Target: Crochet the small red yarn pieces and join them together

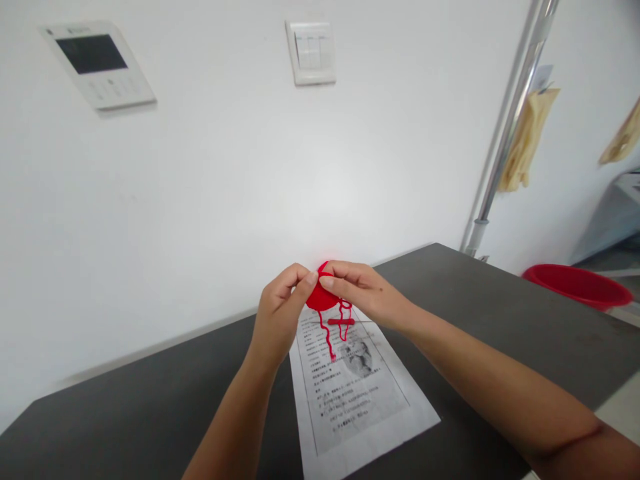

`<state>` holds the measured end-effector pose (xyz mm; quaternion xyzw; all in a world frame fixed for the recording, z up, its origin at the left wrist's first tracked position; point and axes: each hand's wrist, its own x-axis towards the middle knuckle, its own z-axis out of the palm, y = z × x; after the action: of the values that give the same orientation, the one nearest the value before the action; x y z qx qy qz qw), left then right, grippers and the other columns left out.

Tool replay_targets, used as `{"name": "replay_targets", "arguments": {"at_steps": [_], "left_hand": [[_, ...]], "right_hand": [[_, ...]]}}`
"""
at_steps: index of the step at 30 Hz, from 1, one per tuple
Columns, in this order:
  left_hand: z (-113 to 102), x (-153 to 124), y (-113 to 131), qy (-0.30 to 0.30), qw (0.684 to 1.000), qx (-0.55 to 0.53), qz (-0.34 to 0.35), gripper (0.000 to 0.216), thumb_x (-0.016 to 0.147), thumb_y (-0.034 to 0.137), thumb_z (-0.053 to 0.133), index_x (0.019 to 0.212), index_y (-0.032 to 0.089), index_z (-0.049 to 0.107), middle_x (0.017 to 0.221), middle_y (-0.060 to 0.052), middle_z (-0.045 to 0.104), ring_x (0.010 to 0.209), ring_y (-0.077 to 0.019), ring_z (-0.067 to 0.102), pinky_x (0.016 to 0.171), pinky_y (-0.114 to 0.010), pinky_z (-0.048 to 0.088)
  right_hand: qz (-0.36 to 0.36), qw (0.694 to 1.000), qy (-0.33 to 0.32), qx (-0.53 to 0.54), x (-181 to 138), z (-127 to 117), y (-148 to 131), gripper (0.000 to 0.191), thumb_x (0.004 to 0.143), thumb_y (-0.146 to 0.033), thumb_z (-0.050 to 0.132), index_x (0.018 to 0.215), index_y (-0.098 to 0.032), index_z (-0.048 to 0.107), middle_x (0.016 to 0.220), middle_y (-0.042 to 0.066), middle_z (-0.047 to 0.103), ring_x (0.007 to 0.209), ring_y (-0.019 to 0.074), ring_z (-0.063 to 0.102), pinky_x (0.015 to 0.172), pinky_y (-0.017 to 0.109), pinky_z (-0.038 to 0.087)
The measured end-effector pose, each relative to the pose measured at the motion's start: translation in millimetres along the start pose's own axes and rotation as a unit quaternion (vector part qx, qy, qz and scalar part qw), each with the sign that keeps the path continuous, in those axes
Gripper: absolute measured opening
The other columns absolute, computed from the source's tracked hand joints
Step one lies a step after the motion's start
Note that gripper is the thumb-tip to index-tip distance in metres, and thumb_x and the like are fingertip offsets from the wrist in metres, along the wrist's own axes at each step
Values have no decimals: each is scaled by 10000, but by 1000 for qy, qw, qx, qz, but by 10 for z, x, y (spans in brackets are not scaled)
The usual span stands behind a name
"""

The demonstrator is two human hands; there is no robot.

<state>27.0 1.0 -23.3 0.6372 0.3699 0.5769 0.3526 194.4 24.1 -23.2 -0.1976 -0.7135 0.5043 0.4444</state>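
Observation:
Both my hands pinch the upper edge of a small round red piece, which looks like crocheted yarn. My left hand has thumb and fingers closed on its left side. On the other side, my right hand grips it the same way, thumb tips close together. Two lengths of red yarn hang below the piece, the right one looped. A thin crochet hook with a red grip lies level under my right hand, across the looped yarn. Beneath is a printed sheet of paper with text and a grey picture.
The dark table meets a white wall. On the wall are a light switch and an intercom panel. A metal pole stands at right, with yellowish gloves hanging behind it. A red basin sits beyond the table's right edge.

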Motion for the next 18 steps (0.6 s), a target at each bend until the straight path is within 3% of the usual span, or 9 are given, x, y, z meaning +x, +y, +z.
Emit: {"name": "replay_targets", "arguments": {"at_steps": [4,8,13,18], "left_hand": [[69,-14,14,-12,991,-124,-47,329,783,392,751,599,177,581,564,45,491,558,-103,389,547,-228,325],[154,11,14,17,966,-239,-100,387,671,428,836,578,171,563,554,45,500,540,-91,385,544,-217,340],[131,63,-4,7,973,-207,-102,485,705,624,750,612,169,609,557,23,531,557,-111,425,563,-234,372],[68,48,-39,5,985,-141,-101,378,694,439,822,616,176,563,543,60,498,529,-85,376,525,-203,303]], "right_hand": [[-18,996,-12,85,33,24,44,414,858,-524,651,669,-175,534,622,-42,442,588,102,370,585,259,284],[-5,986,-19,166,67,26,121,351,830,-449,686,655,-173,559,628,-38,475,604,104,403,616,262,304],[-4,993,12,114,68,14,133,354,834,-477,671,680,-168,589,642,-33,498,618,107,423,645,268,321],[8,1000,22,13,40,46,85,375,855,-505,627,691,-183,524,621,-53,426,582,102,366,582,264,282]]}}
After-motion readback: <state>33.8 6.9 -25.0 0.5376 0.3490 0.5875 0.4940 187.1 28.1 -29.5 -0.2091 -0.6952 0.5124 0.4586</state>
